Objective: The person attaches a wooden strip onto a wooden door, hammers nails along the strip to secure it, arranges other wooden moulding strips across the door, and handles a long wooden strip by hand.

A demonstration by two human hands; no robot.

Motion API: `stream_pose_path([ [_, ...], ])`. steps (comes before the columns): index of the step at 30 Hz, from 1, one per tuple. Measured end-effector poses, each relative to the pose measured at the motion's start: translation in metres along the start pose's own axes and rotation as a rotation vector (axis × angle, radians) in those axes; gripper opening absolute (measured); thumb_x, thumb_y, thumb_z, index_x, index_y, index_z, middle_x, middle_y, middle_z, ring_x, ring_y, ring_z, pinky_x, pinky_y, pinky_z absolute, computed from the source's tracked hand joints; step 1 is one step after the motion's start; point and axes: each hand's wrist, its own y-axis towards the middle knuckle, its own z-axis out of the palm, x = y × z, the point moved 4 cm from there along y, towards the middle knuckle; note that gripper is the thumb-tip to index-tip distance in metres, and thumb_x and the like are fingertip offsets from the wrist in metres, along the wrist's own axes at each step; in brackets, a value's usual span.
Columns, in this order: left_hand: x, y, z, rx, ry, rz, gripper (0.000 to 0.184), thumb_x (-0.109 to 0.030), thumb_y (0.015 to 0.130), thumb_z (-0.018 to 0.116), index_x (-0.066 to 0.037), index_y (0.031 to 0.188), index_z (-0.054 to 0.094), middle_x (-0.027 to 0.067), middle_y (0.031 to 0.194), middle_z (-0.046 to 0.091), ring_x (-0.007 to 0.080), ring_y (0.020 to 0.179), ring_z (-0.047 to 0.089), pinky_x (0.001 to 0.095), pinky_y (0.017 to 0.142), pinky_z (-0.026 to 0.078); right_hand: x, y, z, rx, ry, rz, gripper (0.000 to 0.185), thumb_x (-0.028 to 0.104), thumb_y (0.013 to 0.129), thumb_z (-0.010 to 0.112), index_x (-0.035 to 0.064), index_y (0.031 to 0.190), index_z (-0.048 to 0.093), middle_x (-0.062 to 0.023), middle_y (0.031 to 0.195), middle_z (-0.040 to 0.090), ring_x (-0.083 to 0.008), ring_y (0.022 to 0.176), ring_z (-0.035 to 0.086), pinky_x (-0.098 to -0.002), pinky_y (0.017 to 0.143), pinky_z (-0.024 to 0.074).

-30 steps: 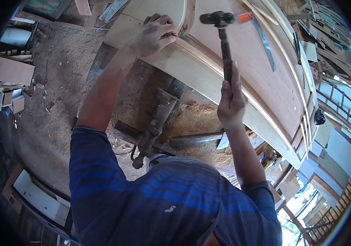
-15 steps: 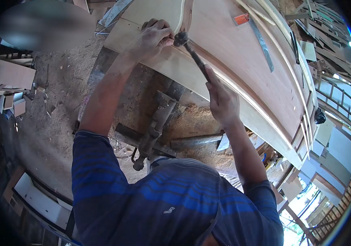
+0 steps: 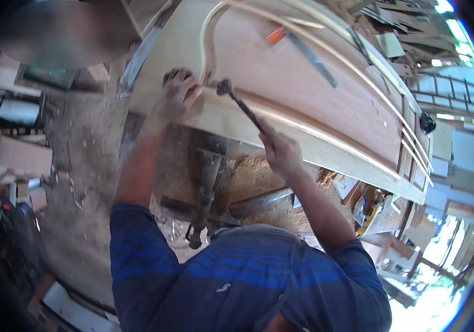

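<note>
Dusty workshop floor [image 3: 85, 149] lies beyond the left hand [image 3: 177, 95], its fingers loosely curled over the moulded wooden panel [image 3: 281, 72], any hold unclear; the hammer [image 3: 243, 106], closed in the right hand's [image 3: 282, 150] fingers, has swung in beside them, leaving fingertips near its head.

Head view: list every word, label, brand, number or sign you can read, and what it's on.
No words or numbers are legible.
Shirt: small pale S-like mark on the chest, possibly a logo; no word readable.
Orange-handled metal blade: no marking can be made out.
Yellow object: too small and blurred to tell whether it carries text.
Hammer: no lettering can be made out.
</note>
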Motion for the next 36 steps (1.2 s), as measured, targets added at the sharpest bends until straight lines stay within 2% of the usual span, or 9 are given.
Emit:
stream_pose_path([
  [4, -0.047, 0.006, 0.007, -0.062, 0.015, 0.095, 0.016, -0.021, 0.099, 0.076, -0.009, 0.11, 0.074, 0.0121, 0.118, 0.072, 0.0404, 0.114, 0.066, 0.0541, 0.102, 0.048, -0.017, -0.087, -0.038, -0.239, 0.129, 0.055, 0.058, 0.013, 0.107, 0.07, 0.0222, 0.162, 0.059, -0.0178, 0.091, 0.078, -0.037, 0.072, 0.076, -0.0467, 0.067, 0.0597],
  [7, -0.091, 0.02, 0.041, 0.1, -0.2, 0.063, 0.018, -0.017, 0.097, 0.078, -0.008, 0.111, 0.074, 0.0141, 0.117, 0.074, 0.0402, 0.113, 0.068, 0.0524, 0.101, 0.053, -0.029, -0.158, -0.067, -0.254, 0.13, 0.244, 0.055, 0.01, 0.106, 0.07, 0.0173, 0.161, 0.061, -0.0198, 0.093, 0.078, -0.0358, 0.073, 0.077, -0.0431, 0.067, 0.0595],
  [8, -0.098, 0.025, 0.051, 0.068, -0.123, 0.077, 0.019, -0.016, 0.094, 0.081, -0.006, 0.109, 0.074, 0.0146, 0.11, 0.075, 0.0398, 0.111, 0.069, 0.0508, 0.097, 0.056, -0.032, -0.181, -0.075, -0.199, 0.116, 0.39, 0.055, 0.011, 0.107, 0.07, 0.0181, 0.161, 0.062, -0.0211, 0.092, 0.077, -0.0327, 0.071, 0.076, -0.041, 0.067, 0.0593],
  [14, -0.094, 0.03, 0.063, 0.081, -0.086, 0.065, 0.02, -0.018, 0.089, 0.084, -0.006, 0.103, 0.075, 0.0136, 0.101, 0.075, 0.0416, 0.102, 0.068, 0.0525, 0.094, 0.053, -0.047, -0.285, -0.096, -0.402, 0.085, 0.525, 0.054, 0.014, 0.109, 0.07, 0.0206, 0.162, 0.061, -0.0214, 0.083, 0.074, -0.0291, 0.064, 0.072, -0.0398, 0.065, 0.0575],
  [21, -0.112, 0.043, 0.073, 0.298, 0.024, -0.038, 0.027, -0.025, 0.091, 0.086, -0.005, 0.105, 0.075, 0.0171, 0.106, 0.076, 0.0422, 0.107, 0.07, 0.0534, 0.097, 0.054, -0.055, -0.328, -0.094, -0.505, 0.098, 0.523, 0.056, 0.02, 0.109, 0.069, 0.0243, 0.163, 0.058, -0.021, 0.081, 0.074, -0.0377, 0.069, 0.075, -0.0456, 0.065, 0.0594],
  [22, -0.123, 0.049, 0.079, 0.329, 0.051, -0.042, 0.029, -0.028, 0.091, 0.086, -0.005, 0.105, 0.075, 0.0178, 0.107, 0.075, 0.0423, 0.108, 0.07, 0.0535, 0.098, 0.054, -0.054, -0.333, -0.097, -0.397, 0.16, 0.618, 0.057, 0.015, 0.108, 0.069, 0.0204, 0.164, 0.058, -0.0222, 0.087, 0.076, -0.0283, 0.071, 0.077, -0.0397, 0.071, 0.0599],
  [27, -0.182, 0.065, 0.118, 0.371, 0.18, 0.011, 0.043, -0.041, 0.093, 0.084, -0.001, 0.108, 0.075, 0.021, 0.111, 0.075, 0.0428, 0.11, 0.071, 0.0538, 0.101, 0.054, -0.06, -0.345, -0.109, -0.369, 0.155, 0.6, 0.057, 0.017, 0.107, 0.071, 0.0217, 0.163, 0.059, -0.0196, 0.078, 0.073, -0.0312, 0.066, 0.075, -0.0407, 0.066, 0.0586],
  [31, -0.216, 0.076, 0.15, 0.39, 0.191, 0.054, 0.045, -0.041, 0.092, 0.084, 0.0, 0.109, 0.075, 0.0226, 0.112, 0.076, 0.0431, 0.109, 0.071, 0.0533, 0.102, 0.054, -0.085, -0.366, -0.113, -0.454, 0.179, 0.598, 0.057, 0.021, 0.107, 0.07, 0.0254, 0.163, 0.059, -0.0215, 0.075, 0.071, -0.0389, 0.064, 0.074, -0.0484, 0.063, 0.0579],
  [36, -0.268, 0.089, 0.182, 0.424, 0.143, 0.057, 0.041, -0.038, 0.092, 0.085, 0.0, 0.102, 0.072, 0.0222, 0.109, 0.074, 0.0431, 0.11, 0.07, 0.0536, 0.102, 0.053, -0.13, -0.393, -0.131, -0.509, 0.207, 0.654, 0.056, 0.019, 0.107, 0.071, 0.0248, 0.162, 0.06, -0.0224, 0.083, 0.074, -0.0382, 0.068, 0.075, -0.0466, 0.065, 0.0584],
])
